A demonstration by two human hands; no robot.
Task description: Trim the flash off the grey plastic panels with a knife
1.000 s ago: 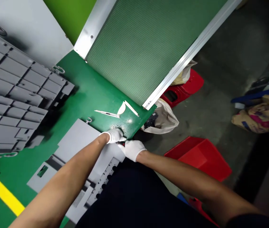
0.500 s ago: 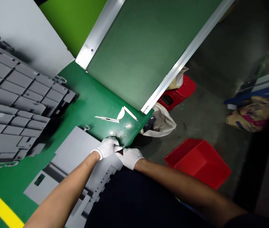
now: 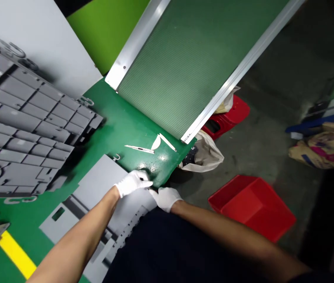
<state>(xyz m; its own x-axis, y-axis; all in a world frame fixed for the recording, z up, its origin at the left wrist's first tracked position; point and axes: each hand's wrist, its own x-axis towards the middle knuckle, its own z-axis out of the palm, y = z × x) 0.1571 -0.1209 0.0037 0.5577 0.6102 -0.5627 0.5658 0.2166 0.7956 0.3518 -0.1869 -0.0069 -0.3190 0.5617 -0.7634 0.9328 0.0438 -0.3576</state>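
Note:
Both hands wear white gloves and meet at the far corner of a grey plastic panel (image 3: 120, 196). My left hand (image 3: 133, 183) lies over the panel's upper edge, its fingers curled and its thumb pointing towards the other hand. Beside it, my right hand (image 3: 167, 198) is closed at the corner nearest my body. A small dark thing shows between the fingertips, mostly hidden, and I cannot name it. Beyond the hands on the green tabletop (image 3: 131, 125) lie a slim knife (image 3: 139, 149), a cream rounded piece (image 3: 156, 143) and a thin cream strip (image 3: 167, 142).
A green conveyor belt (image 3: 184, 70) with metal rails rises beyond the tabletop. Large ribbed grey panels (image 3: 31, 106) stand at the left. Right of the table edge are an open white sack (image 3: 211, 155), a red stool (image 3: 237, 112) and a red bin (image 3: 252, 208).
The view has shifted slightly, so the surroundings sit further right. Both hands stay at the panel corner; the red bit seen between them before is now hidden.

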